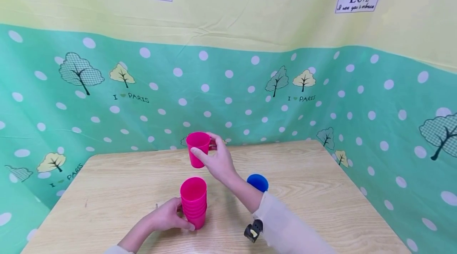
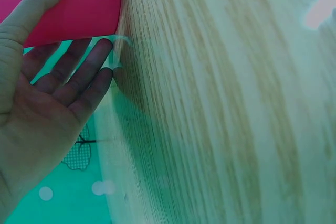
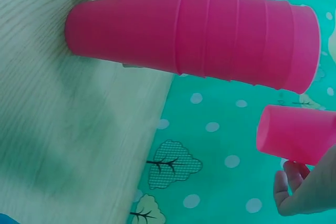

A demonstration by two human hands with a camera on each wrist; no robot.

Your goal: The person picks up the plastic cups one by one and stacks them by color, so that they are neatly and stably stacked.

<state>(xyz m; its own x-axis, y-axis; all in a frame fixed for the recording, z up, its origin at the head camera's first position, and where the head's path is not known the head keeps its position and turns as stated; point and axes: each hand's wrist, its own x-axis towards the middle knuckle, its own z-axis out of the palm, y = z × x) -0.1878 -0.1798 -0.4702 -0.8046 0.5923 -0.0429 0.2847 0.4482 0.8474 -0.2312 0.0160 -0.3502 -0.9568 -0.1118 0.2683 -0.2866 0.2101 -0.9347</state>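
Note:
In the head view a stack of several pink cups stands upright on the wooden table. My left hand holds the stack low down, thumb in front and fingers on the left side. Behind and above it, my right hand grips a single pink cup between thumb and fingers, mouth up and off the table. The right wrist view shows the stack side-on, its rims stepped, with the lone cup apart from it. A blue cup is partly hidden behind the right forearm.
The light wooden table ends at a green and yellow printed curtain at the back and sides. A black device is strapped at the right wrist. The blue cup stands right of the pink stack.

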